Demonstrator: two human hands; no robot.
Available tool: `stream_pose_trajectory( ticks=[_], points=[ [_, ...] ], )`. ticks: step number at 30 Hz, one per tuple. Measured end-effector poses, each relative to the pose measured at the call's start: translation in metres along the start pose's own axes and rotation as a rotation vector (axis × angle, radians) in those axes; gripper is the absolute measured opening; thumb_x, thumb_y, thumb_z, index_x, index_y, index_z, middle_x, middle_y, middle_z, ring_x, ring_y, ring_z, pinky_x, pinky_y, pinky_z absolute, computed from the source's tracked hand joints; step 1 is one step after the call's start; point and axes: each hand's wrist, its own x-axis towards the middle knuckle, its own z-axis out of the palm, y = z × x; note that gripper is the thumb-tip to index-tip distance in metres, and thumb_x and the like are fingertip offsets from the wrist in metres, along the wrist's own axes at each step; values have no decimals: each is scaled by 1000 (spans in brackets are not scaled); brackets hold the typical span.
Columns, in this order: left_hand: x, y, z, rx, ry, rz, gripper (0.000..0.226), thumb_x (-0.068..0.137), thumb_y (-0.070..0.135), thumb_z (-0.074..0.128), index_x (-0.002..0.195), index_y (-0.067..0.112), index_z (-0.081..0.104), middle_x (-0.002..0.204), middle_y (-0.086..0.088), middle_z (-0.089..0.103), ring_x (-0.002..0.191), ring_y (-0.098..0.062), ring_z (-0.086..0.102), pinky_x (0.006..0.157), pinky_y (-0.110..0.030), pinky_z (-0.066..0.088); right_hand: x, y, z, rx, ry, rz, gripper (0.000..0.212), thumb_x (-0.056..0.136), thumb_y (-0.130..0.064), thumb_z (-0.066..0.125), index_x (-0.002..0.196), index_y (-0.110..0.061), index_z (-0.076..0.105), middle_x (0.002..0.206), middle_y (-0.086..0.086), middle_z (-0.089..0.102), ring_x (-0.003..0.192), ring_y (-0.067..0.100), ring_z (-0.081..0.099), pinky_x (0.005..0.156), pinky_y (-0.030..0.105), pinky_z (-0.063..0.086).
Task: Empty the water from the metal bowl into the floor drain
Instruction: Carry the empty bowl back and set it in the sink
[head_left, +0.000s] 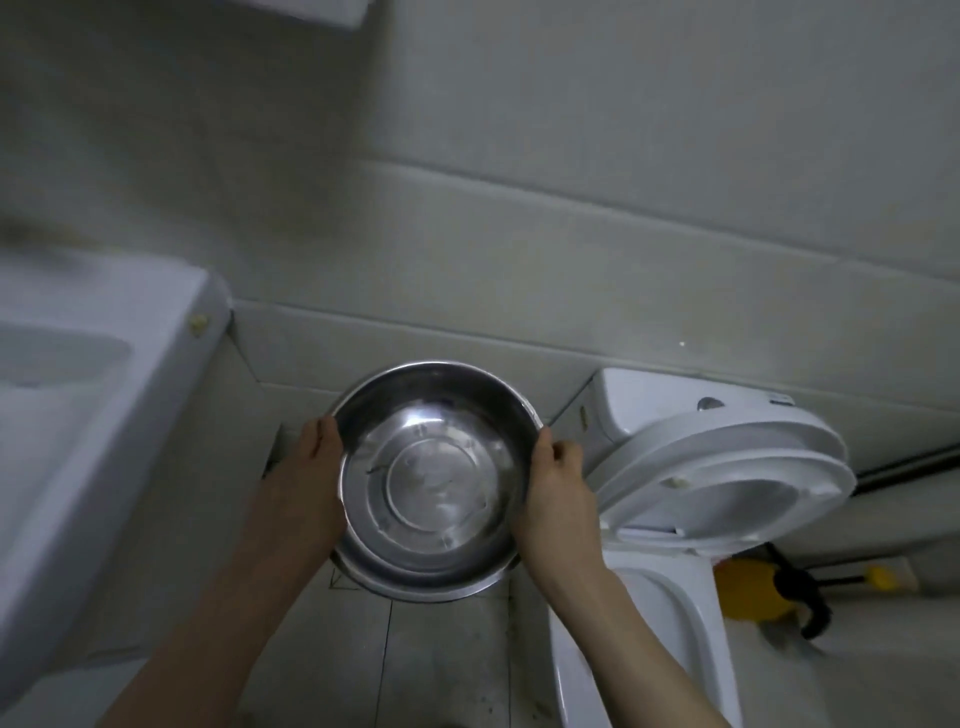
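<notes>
A round metal bowl (434, 480) hangs over the tiled floor, between the sink and the toilet. My left hand (306, 478) grips its left rim, and my right hand (558, 486) grips its right rim. The bowl's shiny inside faces me, its far rim tipped slightly up. Faint ripples and reflections lie on its bottom, and I cannot tell how much water it holds. No floor drain is visible; the bowl and my arms cover the floor below.
A white sink basin (93, 395) juts in at the left. A white toilet (675, 519) with its lid raised stands at the right, and a yellow and black object (763, 587) lies on the floor beyond it. Grey floor tiles (441, 654) stretch under the bowl toward the wall.
</notes>
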Motion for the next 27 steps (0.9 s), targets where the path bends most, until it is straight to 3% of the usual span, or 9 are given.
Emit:
stream_pose_trajectory(
  ticks=[5, 9, 12, 18, 27],
  points=[
    [-49, 10, -91, -46, 10, -65, 75, 87, 11, 53, 154, 8, 19, 155, -14, 36, 122, -36, 57, 93, -37, 47, -38, -41, -80, 16, -1, -96, 65, 85, -10, 48, 146, -13, 26, 129, 12, 39, 88, 36, 63, 74, 35, 48],
    [-85, -4, -155, -29, 137, -71, 64, 88, 17, 56, 146, 18, 31, 134, -7, 54, 103, -29, 65, 80, -35, 52, -61, -85, -125, 27, 14, -222, 57, 83, -8, 46, 139, -9, 34, 120, 13, 43, 86, 40, 62, 66, 32, 38],
    [-107, -21, -193, -37, 199, -74, 61, 87, 20, 58, 144, 20, 37, 129, -5, 54, 101, -31, 64, 78, -38, 53, -75, -120, -142, 26, 5, -311, 52, 81, -7, 48, 132, -7, 40, 116, 14, 44, 85, 43, 60, 69, 36, 41],
    [-138, -97, -248, 2, 273, -152, 60, 85, 13, 55, 143, 17, 40, 129, -8, 55, 104, -32, 62, 71, -34, 45, -102, -209, -136, 38, 1, -433, 42, 82, -8, 50, 124, -5, 44, 114, 16, 46, 88, 45, 61, 68, 33, 37],
    [-142, -238, -316, 75, 212, -147, 59, 89, 17, 58, 144, 14, 37, 124, -8, 56, 99, -27, 64, 83, -35, 52, -136, -352, -86, 73, -120, -403, 48, 82, -13, 58, 127, -4, 43, 117, 16, 43, 88, 42, 59, 67, 28, 36]
  ],
)
